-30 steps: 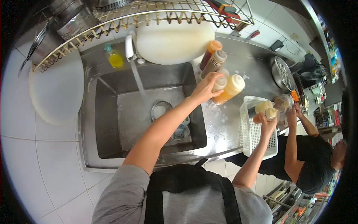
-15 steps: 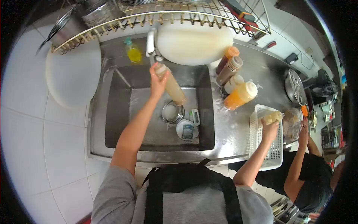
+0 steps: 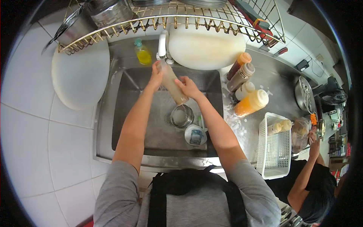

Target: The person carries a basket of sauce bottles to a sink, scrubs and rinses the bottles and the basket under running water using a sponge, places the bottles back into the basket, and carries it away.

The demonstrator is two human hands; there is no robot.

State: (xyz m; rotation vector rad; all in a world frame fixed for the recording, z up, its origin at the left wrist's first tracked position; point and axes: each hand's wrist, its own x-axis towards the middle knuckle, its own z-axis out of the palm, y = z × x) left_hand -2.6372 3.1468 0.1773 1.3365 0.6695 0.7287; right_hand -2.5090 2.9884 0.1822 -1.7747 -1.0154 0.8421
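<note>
Under the white faucet (image 3: 162, 44), a tall, cloudy squeeze bottle (image 3: 171, 84) leans over the sink, its upper end close to the spout. My left hand (image 3: 155, 78) is closed around its upper part. Lower down, my right hand (image 3: 188, 87) grips the bottle's right side. Below in the sink (image 3: 128, 125) sit stacked metal bowls (image 3: 182, 116). Beside them is a small white dish (image 3: 195, 135) with a blue-grey pad in it. A green and white item lies partly hidden behind my right forearm.
Several squeeze bottles (image 3: 251, 103) stand on the wet counter right of the sink. A white perforated basket (image 3: 274, 151) holds small pale bottles (image 3: 280, 127). A wire rack (image 3: 166, 17) hangs overhead. At far right, a co-worker's hand (image 3: 314, 148) is near a plastic bag (image 3: 300, 132).
My right hand has let go of a small pale bottle in the basket and moved left onto the tall bottle. The tall bottle's top has come under the faucet. The view has shifted slightly.
</note>
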